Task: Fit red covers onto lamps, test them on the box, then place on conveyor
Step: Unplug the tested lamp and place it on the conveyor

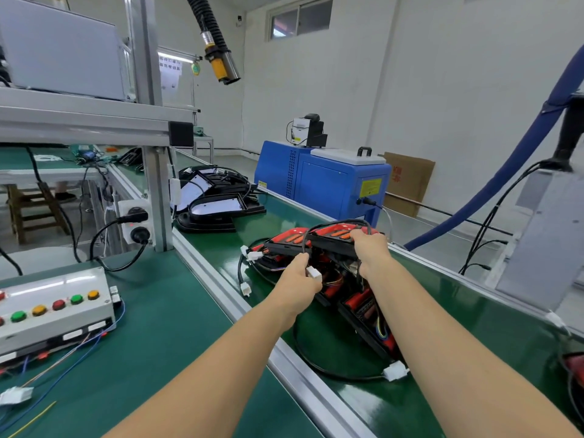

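Both my arms reach out over the green conveyor belt (pixel 284 222). My right hand (pixel 371 251) grips a red-covered lamp (pixel 335 236) by its near right edge, above a pile of other red-covered lamps (pixel 357 298) lying on the belt. My left hand (pixel 298 279) pinches the lamp's black cable just above a white connector (pixel 313 273). The grey test box (pixel 53 306) with coloured buttons stands at the left on the workbench, away from both hands.
Uncovered black lamps (pixel 218 203) are stacked farther up the belt. An aluminium rail (pixel 221 279) separates bench and conveyor. A blue machine (pixel 322 178) stands beyond the belt, a blue hose (pixel 505 172) at the right. Loose wires and a white connector (pixel 15 395) lie near the box.
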